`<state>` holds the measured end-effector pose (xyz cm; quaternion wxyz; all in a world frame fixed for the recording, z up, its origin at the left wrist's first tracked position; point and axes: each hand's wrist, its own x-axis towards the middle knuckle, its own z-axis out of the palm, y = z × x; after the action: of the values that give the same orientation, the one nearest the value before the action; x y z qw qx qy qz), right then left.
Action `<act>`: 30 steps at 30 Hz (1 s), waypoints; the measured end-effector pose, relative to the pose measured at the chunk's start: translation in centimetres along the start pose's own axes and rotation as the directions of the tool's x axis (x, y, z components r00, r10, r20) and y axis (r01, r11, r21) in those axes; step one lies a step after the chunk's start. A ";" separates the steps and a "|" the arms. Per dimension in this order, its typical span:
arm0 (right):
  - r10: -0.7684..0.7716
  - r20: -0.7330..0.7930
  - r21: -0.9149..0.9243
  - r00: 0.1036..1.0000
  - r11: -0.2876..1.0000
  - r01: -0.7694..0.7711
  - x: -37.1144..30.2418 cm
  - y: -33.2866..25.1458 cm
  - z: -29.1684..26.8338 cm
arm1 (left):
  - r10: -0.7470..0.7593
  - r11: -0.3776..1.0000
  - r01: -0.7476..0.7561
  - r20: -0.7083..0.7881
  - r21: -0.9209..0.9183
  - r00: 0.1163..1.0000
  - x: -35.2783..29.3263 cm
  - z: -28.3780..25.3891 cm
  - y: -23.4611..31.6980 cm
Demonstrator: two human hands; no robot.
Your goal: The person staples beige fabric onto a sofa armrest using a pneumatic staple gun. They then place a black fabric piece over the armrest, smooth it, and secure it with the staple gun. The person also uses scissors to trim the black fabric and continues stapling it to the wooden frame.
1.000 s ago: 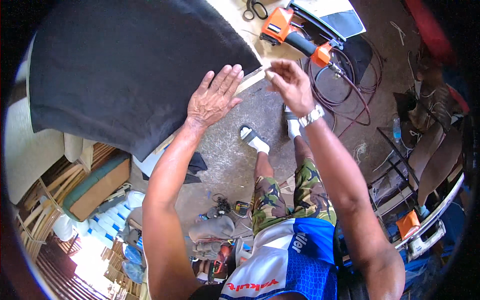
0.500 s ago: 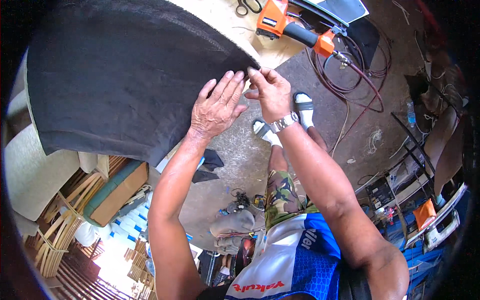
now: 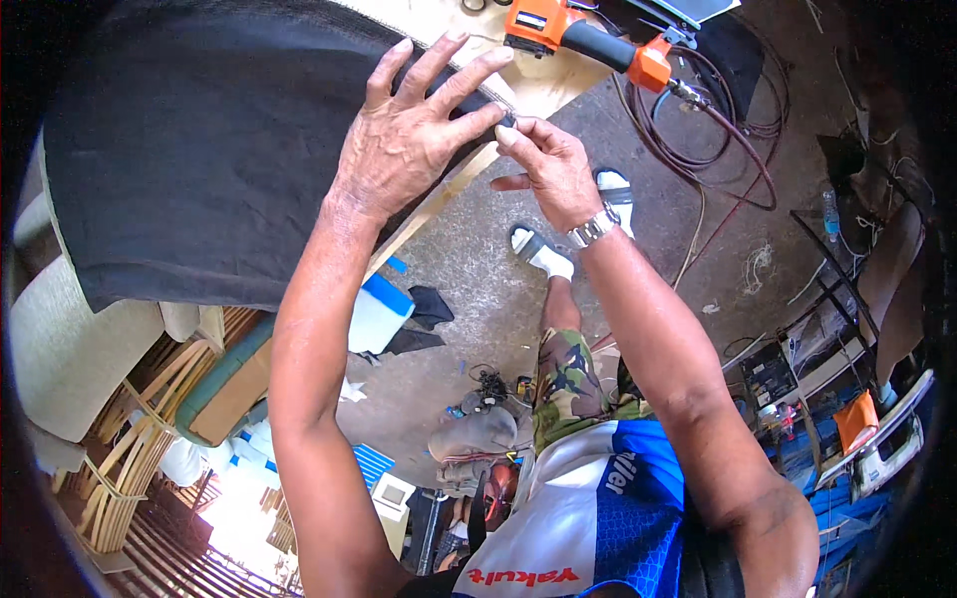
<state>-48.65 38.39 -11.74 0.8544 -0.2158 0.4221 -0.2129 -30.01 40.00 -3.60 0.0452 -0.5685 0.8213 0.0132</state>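
Observation:
A large sheet of black fabric (image 3: pixel 199 169) lies over a wooden board or frame (image 3: pixel 434 209), whose pale edge shows beneath it. My left hand (image 3: pixel 394 149) rests on the fabric near its right corner, fingers stretched and spread, with the thumb reaching to the corner. At that corner my right hand (image 3: pixel 563 179), with a metal watch at the wrist, pinches the fabric between thumb and fingers. Just beyond the hands, on the pale wooden surface (image 3: pixel 558 85), lies an orange and black air stapler (image 3: pixel 598 48) with a hose attached.
Dark red hose (image 3: pixel 733 145) coils on the concrete floor to the right. Scissor handles (image 3: pixel 474 5) show at the top edge. Bundled wooden strips (image 3: pixel 130 458) and a green-edged padded panel (image 3: pixel 224 399) stand at left. A plastic bottle (image 3: pixel 831 214) lies far right.
My left hand has lifted its fingers forward and spread them, and the fabric under it has drawn back, baring the wooden edge. My right hand stays at the corner, pinching.

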 end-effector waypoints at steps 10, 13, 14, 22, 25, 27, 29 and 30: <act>-0.605 -0.032 -0.590 0.796 0.654 0.473 -0.2 0.7 -0.6 | -0.014 0.997 0.021 0.091 -0.078 0.996 1.6 -1.0 0.1; -0.677 0.146 -0.738 0.722 0.412 0.535 -0.5 -0.1 -0.8 | -0.027 0.996 0.036 0.105 -0.080 0.994 1.7 -1.1 0.2; -0.672 0.153 -0.761 0.724 0.388 0.520 -0.4 -0.4 -0.7 | -0.030 0.996 0.039 0.111 -0.081 0.993 1.7 -1.1 0.2; -0.675 0.064 -0.698 0.735 0.496 0.517 1.7 0.9 -0.8 | -0.022 1.000 0.020 -0.296 -0.008 0.955 1.0 -0.7 0.6; -0.615 0.037 -0.725 0.787 0.526 0.445 1.5 0.3 -0.7 | 0.060 0.996 -0.078 -0.327 -0.042 0.943 -1.5 -0.1 1.3; -0.595 0.049 -0.740 0.802 0.517 0.429 1.6 -0.1 -0.6 | 0.077 0.995 -0.090 -0.227 -0.048 0.971 -2.7 1.0 2.1; -0.584 0.063 -0.756 0.810 0.501 0.420 1.5 -0.4 -0.6 | 0.037 0.999 -0.038 -0.090 -0.007 0.995 -3.2 1.9 2.3; -0.558 0.049 -0.753 0.828 0.524 0.397 1.5 -0.5 -0.4 | 0.002 1.000 -0.002 -0.051 0.002 0.999 -3.3 2.5 2.3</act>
<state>-48.30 37.06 -12.62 0.5535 -0.6260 0.4775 -0.2715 -30.88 44.04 -5.88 0.0248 -0.5676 0.8229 -0.0019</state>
